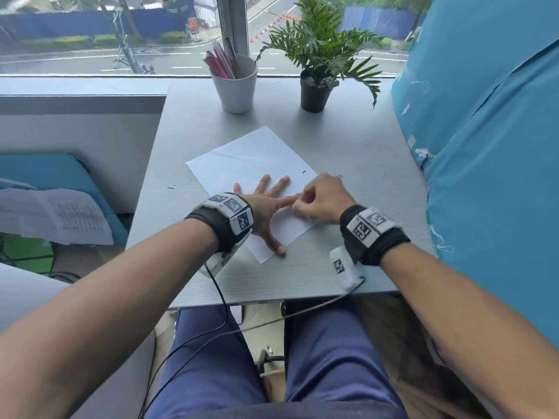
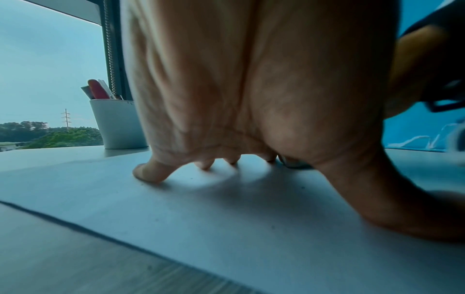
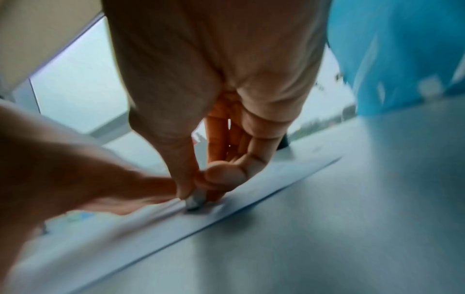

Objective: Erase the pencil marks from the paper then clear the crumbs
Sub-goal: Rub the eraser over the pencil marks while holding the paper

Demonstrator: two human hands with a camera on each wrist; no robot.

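A white sheet of paper lies at an angle on the grey table. My left hand lies flat on the paper's near half with fingers spread, holding it down; the left wrist view shows its fingertips pressing the sheet. My right hand pinches a small grey eraser between thumb and fingers, its tip on the paper near the right edge, beside my left index finger. The right wrist view is blurred. Dark eraser crumbs lie on the paper's right part and on the table.
A white cup of pens and a potted plant stand at the table's far edge by the window. A blue covered mass borders the right side. Cables hang off the near edge over my lap.
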